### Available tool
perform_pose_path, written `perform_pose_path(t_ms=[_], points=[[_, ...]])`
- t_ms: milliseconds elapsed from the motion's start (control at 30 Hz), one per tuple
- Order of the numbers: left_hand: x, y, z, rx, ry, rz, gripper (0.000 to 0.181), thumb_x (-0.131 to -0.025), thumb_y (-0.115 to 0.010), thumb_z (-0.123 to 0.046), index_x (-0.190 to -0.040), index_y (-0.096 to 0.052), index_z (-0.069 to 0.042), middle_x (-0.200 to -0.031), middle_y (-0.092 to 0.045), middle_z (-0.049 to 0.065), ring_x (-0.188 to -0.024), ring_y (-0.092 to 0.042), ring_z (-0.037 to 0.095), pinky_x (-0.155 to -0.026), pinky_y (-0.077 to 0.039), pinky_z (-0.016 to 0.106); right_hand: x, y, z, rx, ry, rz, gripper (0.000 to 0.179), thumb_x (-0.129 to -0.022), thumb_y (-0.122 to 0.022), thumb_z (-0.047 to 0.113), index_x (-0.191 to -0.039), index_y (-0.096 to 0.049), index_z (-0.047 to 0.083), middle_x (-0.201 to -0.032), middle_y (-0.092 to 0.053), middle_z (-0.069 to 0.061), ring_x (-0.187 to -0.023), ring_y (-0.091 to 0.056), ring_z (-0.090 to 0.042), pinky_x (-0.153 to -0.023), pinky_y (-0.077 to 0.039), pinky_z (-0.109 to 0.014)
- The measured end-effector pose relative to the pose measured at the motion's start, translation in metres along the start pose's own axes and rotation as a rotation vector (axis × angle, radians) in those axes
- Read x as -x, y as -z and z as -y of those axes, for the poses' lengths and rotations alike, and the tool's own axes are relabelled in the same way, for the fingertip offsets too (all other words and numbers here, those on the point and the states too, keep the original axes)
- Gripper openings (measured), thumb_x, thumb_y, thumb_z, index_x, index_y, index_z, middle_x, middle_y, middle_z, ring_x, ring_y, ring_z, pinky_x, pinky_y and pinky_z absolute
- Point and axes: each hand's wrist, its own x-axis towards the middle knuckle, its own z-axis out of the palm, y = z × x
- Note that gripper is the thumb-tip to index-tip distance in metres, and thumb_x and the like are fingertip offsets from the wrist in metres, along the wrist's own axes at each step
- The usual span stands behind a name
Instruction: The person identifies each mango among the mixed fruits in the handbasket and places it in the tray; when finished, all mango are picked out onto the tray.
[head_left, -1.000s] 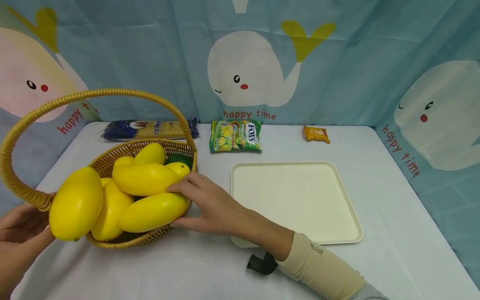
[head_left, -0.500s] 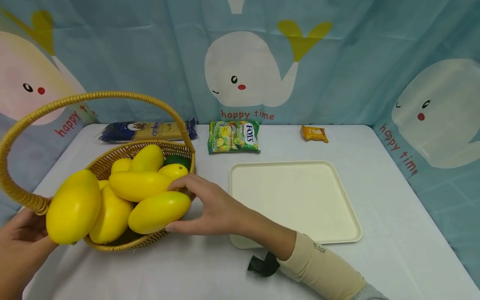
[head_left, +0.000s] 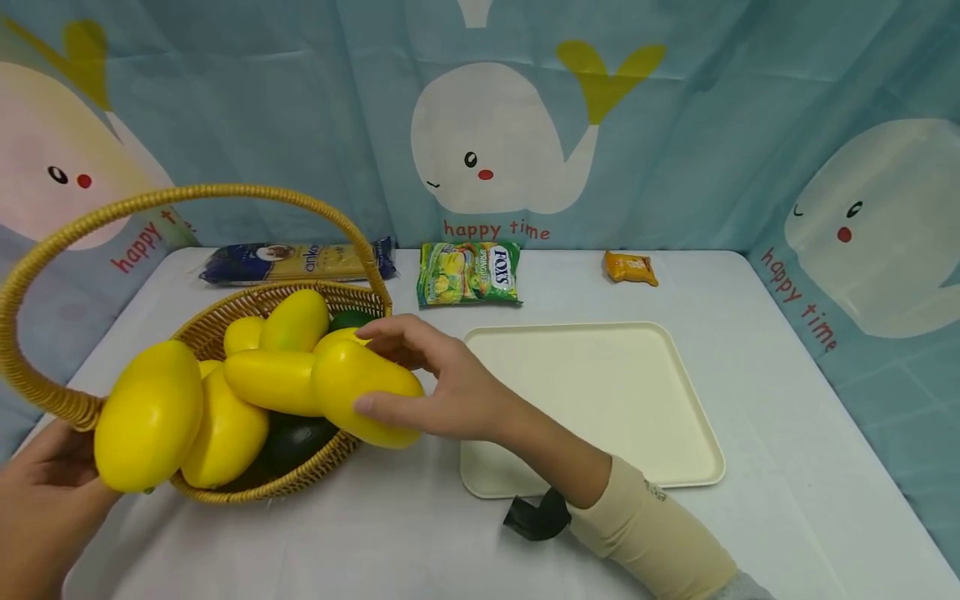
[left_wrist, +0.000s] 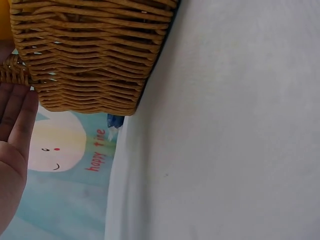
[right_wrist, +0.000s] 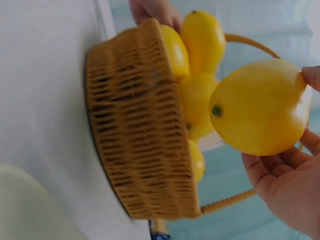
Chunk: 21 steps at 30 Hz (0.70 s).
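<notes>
Your right hand point(head_left: 450, 387) pinches a mango point(head_left: 348, 383), apparently unloading the basket point(right_wrist: 145, 125). Next, likely, lift clear. Whether your left hand point(head_left: 52, 496) grips is unclear.

Yellow fruit point(head_left: 360, 375) looks smooth, glossy; basket point(right_wrist: 140, 130) rough wicker; tray point(head_left: 600, 392) smooth, matt; green packet point(head_left: 469, 273) shiny plastic; backdrop point(head_left: 517, 133) creased cloth

Two grips: one left grip point(head_left: 56, 483), one right grip point(head_left: 450, 392). In the right grip, one yellow fruit point(head_left: 360, 392); left of that grip, one wicker basket point(right_wrist: 142, 125) with at least six other yellow fruits point(head_left: 150, 417) and two dark green rounded things point(head_left: 300, 443) visible, the full count hidden. Beyond the right grip, three packets: one blue-and-gold packet point(head_left: 292, 262), one green packet point(head_left: 470, 273), one orange packet point(head_left: 631, 267). To its right, one tray point(head_left: 600, 400).
</notes>
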Motion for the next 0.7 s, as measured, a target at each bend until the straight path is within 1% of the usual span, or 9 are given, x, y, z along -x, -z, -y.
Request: perform_pose_path(t_ms=[67, 133, 333, 533, 600, 700], points=[[0.001, -0.001, -0.001, -0.007, 0.02, -0.001, 0.057, -0.086, -0.071, 0.012, -0.135, -0.059, -0.013, -0.104, -0.06, -0.017, -0.076, -0.058, 0.001, -0.06, -0.052, 0.006, 0.0, 0.005, 0.002, 0.03, -0.014, -0.025, 0.052, -0.089, -0.073, 0.011, -0.136, -0.052, 0.004, -0.126, -0.06, -0.001, -0.111, -0.059, -0.012, -0.096, -0.056, -0.033], [0.002, -0.001, -0.002, -0.018, 0.037, -0.005, 0.057, -0.086, -0.071, 0.011, -0.135, -0.059, -0.015, -0.103, -0.06, -0.018, -0.073, -0.058, 0.001, -0.058, -0.052, 0.007, -0.001, 0.01, 0.002, 0.063, -0.056, -0.057, 0.05, -0.09, -0.071, 0.016, -0.136, -0.053, 0.006, -0.123, -0.061, -0.001, -0.107, -0.061, -0.014, -0.092, -0.057, -0.034], [0.003, -0.005, -0.004, -0.046, 0.037, -0.038, 0.058, -0.086, -0.07, 0.014, -0.136, -0.059, -0.012, -0.106, -0.059, -0.017, -0.076, -0.057, 0.001, -0.062, -0.051, 0.005, -0.005, 0.032, -0.002, 0.168, -0.262, -0.154, 0.045, -0.095, -0.068, 0.029, -0.135, -0.055, 0.013, -0.117, -0.061, -0.003, -0.095, -0.063, -0.019, -0.082, -0.059, -0.033], [0.005, -0.004, -0.005, -0.047, 0.029, -0.035, 0.054, -0.086, -0.07, 0.013, -0.133, -0.06, -0.012, -0.104, -0.06, -0.015, -0.074, -0.056, 0.003, -0.061, -0.051, 0.005, -0.007, 0.052, -0.015, 0.258, -0.405, -0.164, 0.048, -0.096, -0.066, 0.034, -0.138, -0.052, 0.014, -0.118, -0.06, -0.006, -0.096, -0.063, -0.023, -0.081, -0.059, -0.035], [0.004, -0.003, -0.004, -0.042, 0.018, -0.038, 0.053, -0.086, -0.07, 0.013, -0.132, -0.061, -0.011, -0.104, -0.06, -0.014, -0.074, -0.057, 0.003, -0.062, -0.051, 0.005, -0.007, 0.058, -0.02, 0.276, -0.451, -0.163, 0.049, -0.096, -0.065, 0.035, -0.138, -0.051, 0.014, -0.118, -0.06, -0.007, -0.099, -0.062, -0.025, -0.08, -0.059, -0.036], [0.003, -0.004, -0.003, -0.028, -0.002, -0.043, 0.055, -0.084, -0.07, 0.016, -0.134, -0.06, -0.007, -0.107, -0.061, -0.012, -0.077, -0.057, 0.004, -0.066, -0.051, 0.004, -0.006, 0.065, -0.026, 0.316, -0.542, -0.168, 0.052, -0.095, -0.065, 0.04, -0.139, -0.05, 0.015, -0.116, -0.061, -0.008, -0.1, -0.061, -0.026, -0.079, -0.059, -0.037]])
